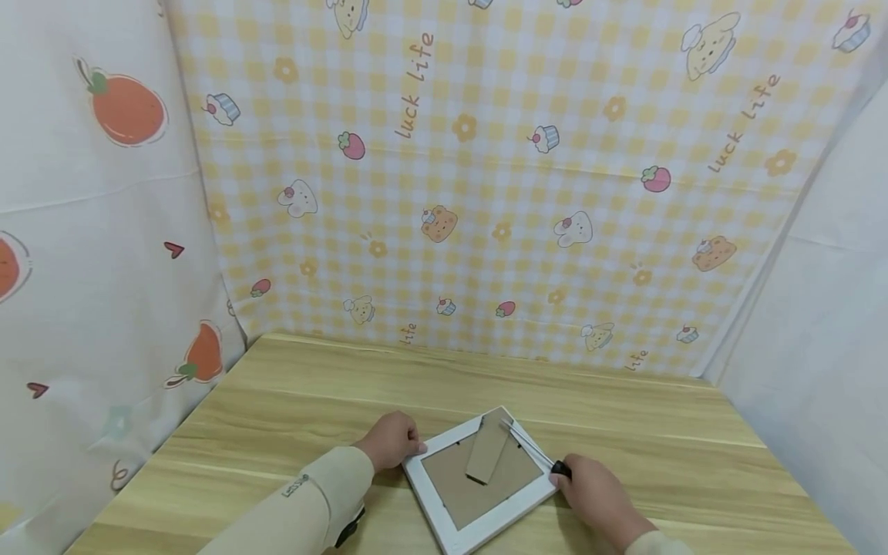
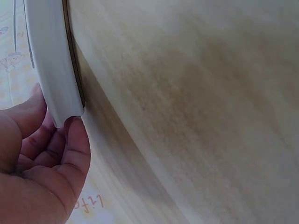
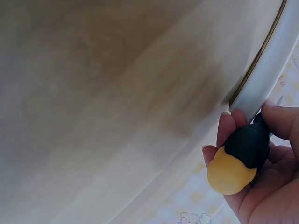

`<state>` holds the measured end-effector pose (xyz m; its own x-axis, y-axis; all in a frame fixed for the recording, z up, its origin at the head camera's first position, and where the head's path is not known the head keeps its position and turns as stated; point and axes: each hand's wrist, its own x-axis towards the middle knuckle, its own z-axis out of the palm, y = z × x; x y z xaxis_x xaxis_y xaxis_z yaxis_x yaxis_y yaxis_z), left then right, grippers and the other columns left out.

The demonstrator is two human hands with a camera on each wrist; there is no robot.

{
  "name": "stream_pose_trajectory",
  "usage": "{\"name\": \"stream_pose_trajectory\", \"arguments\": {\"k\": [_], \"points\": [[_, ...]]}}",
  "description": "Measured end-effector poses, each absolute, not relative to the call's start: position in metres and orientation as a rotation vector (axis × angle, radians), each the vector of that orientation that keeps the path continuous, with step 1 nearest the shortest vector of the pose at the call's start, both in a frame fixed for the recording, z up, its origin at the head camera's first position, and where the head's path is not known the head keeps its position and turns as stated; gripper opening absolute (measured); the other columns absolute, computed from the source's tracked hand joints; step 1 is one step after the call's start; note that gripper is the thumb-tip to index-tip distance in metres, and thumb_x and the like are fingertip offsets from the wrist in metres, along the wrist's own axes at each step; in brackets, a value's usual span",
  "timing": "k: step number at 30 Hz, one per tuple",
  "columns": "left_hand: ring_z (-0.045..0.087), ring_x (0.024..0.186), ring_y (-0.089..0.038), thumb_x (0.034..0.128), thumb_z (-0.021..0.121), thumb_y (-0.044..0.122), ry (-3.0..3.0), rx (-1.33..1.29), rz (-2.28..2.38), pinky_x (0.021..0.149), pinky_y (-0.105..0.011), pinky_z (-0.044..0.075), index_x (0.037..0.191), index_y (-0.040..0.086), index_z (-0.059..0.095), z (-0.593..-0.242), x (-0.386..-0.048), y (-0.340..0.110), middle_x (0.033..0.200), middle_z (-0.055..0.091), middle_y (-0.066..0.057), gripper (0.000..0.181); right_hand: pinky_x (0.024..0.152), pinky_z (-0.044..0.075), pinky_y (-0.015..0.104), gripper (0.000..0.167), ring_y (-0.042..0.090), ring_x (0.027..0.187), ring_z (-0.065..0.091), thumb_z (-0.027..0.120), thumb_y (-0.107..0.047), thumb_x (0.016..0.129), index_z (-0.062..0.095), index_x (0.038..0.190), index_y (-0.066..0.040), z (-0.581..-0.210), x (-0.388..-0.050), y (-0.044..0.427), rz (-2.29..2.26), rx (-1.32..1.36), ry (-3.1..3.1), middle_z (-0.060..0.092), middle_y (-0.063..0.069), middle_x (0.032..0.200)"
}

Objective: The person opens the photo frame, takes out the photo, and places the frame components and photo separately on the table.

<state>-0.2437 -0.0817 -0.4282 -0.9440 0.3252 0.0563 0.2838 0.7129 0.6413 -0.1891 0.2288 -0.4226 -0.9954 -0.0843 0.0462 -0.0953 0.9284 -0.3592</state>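
A white picture frame point(image 1: 429, 497) is turned with its brown backing board point(image 1: 451, 489) up, and a brown stand leg point(image 1: 488, 453) lies across that board. My left hand point(image 1: 390, 441) pinches the frame's left corner, thumb on one side and fingers on the other in the left wrist view. In my right hand point(image 1: 595, 489) is a screwdriver with a black and yellow handle point(image 3: 240, 149); its metal shaft point(image 1: 533, 447) reaches over the backing toward the far corner. The right thumb and fingertips also touch the frame's right corner.
Under the frame is a wood-grain table point(image 1: 333, 370). A yellow checked cloth point(image 1: 486, 177) hangs behind it, with a white fruit-print cloth point(image 1: 104, 231) on the left and a plain white one point(image 1: 825, 308) on the right. Small dark tabs point(image 1: 458, 443) show at the backing's edge.
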Motion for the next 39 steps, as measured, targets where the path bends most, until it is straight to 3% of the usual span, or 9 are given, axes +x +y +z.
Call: {"name": "stream_pose_trajectory", "arguments": {"k": [25,31,39], "points": [[0.043,0.057,-0.011,0.0832,0.073,0.008,2.830,0.484,1.123,0.052,-0.024,0.036,0.062,0.005,0.053,-0.426,-0.225,-0.084,0.059,0.045,0.003,0.029,0.059,0.040,0.034,0.017,0.017,0.063,0.046,0.065,-0.015,0.090,0.057,0.080,-0.005,-0.420,-0.208,0.228,0.603,0.114,-3.104,0.050,0.001,0.068],[0.042,0.055,-0.011,0.0851,0.072,0.013,2.799,0.456,1.106,0.051,-0.023,0.035,0.061,0.006,0.052,-0.427,-0.229,-0.082,0.057,0.044,0.003,0.032,0.062,0.046,0.039,0.016,0.017,0.066,0.051,0.067,-0.017,0.089,0.061,0.084,-0.002,-0.420,-0.205,0.229,0.557,0.110,-3.061,0.058,0.003,0.072],[0.044,0.056,-0.011,0.0850,0.072,0.015,2.817,0.379,1.087,0.050,-0.023,0.037,0.062,0.006,0.051,-0.423,-0.236,-0.075,0.059,0.046,0.002,0.033,0.052,0.038,0.031,0.020,0.014,0.057,0.043,0.070,-0.019,0.086,0.058,0.075,-0.008,-0.422,-0.183,0.223,0.538,0.132,-2.990,0.049,-0.002,0.062]]}}
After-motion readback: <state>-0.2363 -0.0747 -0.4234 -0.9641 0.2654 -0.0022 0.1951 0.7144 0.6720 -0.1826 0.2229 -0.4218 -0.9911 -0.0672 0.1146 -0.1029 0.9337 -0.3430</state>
